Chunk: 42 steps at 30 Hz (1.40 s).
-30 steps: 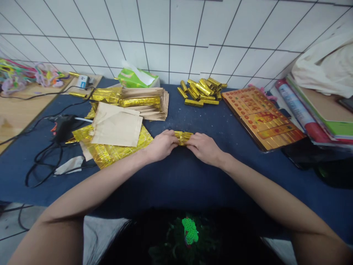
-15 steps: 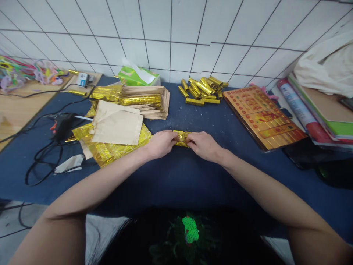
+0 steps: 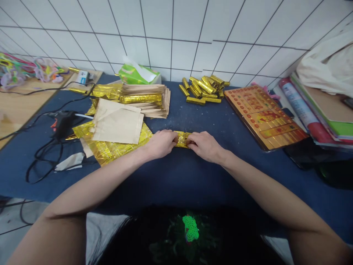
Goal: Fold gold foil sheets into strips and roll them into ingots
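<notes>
A small piece of gold foil paper (image 3: 181, 139) lies across the middle of the blue-covered table, with a hand at each end. My left hand (image 3: 163, 142) is closed on its left end, fingers curled down over it. At the right end, my right hand (image 3: 204, 145) pinches the foil with thumb and fingers. My fingers hide both ends, and I cannot tell how far the piece is folded or rolled. Left of my left hand, gold foil sheets (image 3: 116, 151) lie under a sheet of brown paper (image 3: 118, 123). Several rolled gold tubes (image 3: 204, 88) are heaped beyond my hands.
A black glue gun (image 3: 64, 123) and its looped cable occupy the left side. Behind are a stack of brown paper (image 3: 164, 101) and a green tissue pack (image 3: 140, 74). On the right lie a gold and red package (image 3: 264, 117), a red and blue roll (image 3: 300, 106) and folders.
Both hands stay on the gold foil paper in nearly the same place. The foil between them looks slightly flatter and more spread out. The view has shifted a little.
</notes>
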Tool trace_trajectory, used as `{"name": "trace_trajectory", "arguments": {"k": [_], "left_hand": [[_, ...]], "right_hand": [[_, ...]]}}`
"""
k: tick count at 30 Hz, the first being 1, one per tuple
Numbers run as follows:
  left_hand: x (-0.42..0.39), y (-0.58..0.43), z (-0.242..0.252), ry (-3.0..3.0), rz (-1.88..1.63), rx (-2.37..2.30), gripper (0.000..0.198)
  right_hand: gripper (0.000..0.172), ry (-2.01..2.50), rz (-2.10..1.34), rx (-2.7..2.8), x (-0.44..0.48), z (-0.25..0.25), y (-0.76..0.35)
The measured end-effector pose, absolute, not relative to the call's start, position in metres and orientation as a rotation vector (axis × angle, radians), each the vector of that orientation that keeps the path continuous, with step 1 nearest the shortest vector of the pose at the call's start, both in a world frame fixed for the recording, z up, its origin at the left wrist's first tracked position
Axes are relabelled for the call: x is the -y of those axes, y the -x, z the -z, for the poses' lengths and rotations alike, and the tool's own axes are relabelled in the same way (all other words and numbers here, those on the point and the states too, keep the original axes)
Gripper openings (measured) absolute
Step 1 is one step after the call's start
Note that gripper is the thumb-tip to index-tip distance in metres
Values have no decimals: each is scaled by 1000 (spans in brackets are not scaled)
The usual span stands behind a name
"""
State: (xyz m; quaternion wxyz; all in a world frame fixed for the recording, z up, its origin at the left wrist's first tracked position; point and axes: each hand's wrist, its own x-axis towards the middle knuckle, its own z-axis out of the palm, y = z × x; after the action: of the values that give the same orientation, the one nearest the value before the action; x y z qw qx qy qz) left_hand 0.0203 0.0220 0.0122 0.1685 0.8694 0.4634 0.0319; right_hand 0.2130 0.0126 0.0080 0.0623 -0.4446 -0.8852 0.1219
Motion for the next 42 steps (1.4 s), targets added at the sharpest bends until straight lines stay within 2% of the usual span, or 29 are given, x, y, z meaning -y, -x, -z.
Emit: {"name": "trace_trajectory", "arguments": {"k": [17, 25, 31, 35, 42], "left_hand": [[-17, -24, -24, -2544, 80, -1316, 17], [-20, -27, -25, -2531, 169, -1328, 18], [-20, -27, -27, -2565, 182, -1326, 15], [-19, -28, -29, -2561, 193, -1336, 15], [-14, -28, -28, -2530, 162, -1371, 17]], "right_hand": [[8, 1339, -396, 2725, -11, -10, -213], [9, 1356, -555, 2630, -7, -9, -213], [11, 1359, -547, 2657, -6, -10, -214], [11, 1310, -474, 2698, -4, -11, -216], [17, 1178, -105, 2766, 14, -13, -224]]}}
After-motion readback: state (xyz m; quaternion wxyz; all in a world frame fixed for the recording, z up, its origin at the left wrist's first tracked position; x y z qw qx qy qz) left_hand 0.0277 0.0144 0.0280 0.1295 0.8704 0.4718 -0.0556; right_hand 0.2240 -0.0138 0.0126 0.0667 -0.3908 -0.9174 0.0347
